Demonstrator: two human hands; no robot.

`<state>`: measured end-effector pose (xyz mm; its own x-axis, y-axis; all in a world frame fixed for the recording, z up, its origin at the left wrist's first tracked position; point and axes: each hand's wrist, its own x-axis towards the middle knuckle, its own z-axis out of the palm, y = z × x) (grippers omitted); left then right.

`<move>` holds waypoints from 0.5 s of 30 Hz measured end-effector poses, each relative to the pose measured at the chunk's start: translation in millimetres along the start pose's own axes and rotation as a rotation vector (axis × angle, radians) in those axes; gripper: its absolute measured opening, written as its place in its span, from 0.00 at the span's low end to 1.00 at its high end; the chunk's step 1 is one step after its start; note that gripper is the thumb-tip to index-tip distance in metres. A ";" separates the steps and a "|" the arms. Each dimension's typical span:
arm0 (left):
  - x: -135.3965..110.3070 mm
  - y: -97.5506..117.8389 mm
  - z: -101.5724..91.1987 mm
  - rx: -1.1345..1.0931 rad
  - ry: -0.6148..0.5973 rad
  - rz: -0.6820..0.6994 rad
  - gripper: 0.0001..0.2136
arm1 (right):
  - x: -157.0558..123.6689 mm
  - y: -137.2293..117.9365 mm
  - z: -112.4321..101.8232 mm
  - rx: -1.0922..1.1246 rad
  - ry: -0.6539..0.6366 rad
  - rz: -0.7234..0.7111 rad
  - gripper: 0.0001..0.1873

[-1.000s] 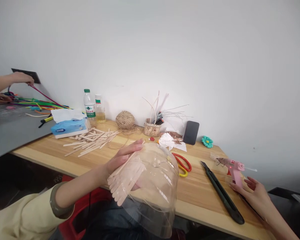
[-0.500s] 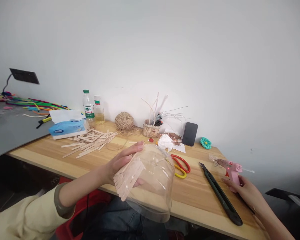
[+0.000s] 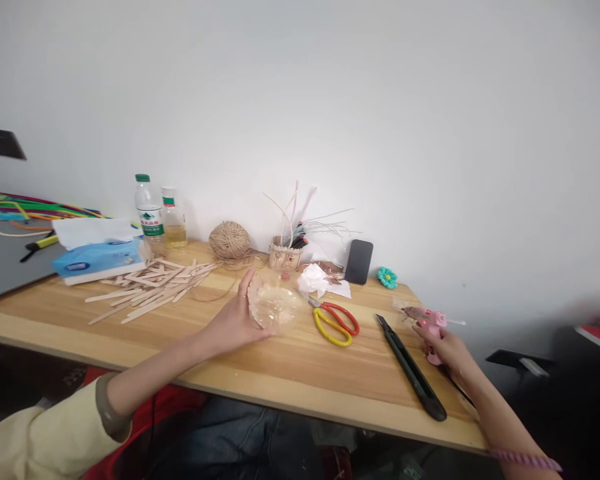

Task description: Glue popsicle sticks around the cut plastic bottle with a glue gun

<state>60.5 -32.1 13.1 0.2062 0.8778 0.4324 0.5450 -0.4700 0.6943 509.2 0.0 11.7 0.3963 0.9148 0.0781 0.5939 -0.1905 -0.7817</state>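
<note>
My left hand (image 3: pixel 237 319) is closed around the side of a clear plastic dome-shaped container (image 3: pixel 280 307), which has wooden craft sticks along its hand side. It is low over the middle of the table; whether it touches the wood I cannot tell. Over on the right, my right hand (image 3: pixel 453 353) grips the handle of a pink hot glue gun (image 3: pixel 434 323), its nozzle towards the left and a glue stick out of its back. A dark green utility knife (image 3: pixel 413 370) lies just left of that hand. Red-and-yellow scissors (image 3: pixel 336 323) lie between the two hands.
Loose craft sticks (image 3: pixel 150 287) are piled at left beside a tissue pack (image 3: pixel 103 259). Along the wall stand two bottles (image 3: pixel 150 213), a twine ball (image 3: pixel 229 240), a small holder with wires (image 3: pixel 285 256), crumpled tissue (image 3: pixel 313 280), a phone (image 3: pixel 359 261) and a teal flower (image 3: pixel 387 277).
My left hand has tipped the container and moved it away from me, from over the table's front edge to the middle. My right hand has closed around the glue gun's handle. The view has shifted right.
</note>
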 end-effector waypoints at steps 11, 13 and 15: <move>14.8 -30.1 -11.3 0.123 -0.169 -0.004 0.62 | -65.9 -34.5 -34.9 0.534 0.013 -0.024 0.20; 18.4 -25.8 -29.5 0.203 -0.176 0.163 0.53 | -92.4 -47.3 -36.8 0.619 -0.047 -0.047 0.19; 25.7 -14.0 -44.2 0.313 -0.244 0.297 0.37 | -116.2 -58.1 -33.4 0.621 -0.057 -0.070 0.18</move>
<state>22.3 -7.0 39.9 0.5532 0.7238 0.4125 0.6439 -0.6857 0.3395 452.0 -107.1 68.7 0.3229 0.9386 0.1219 0.0924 0.0970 -0.9910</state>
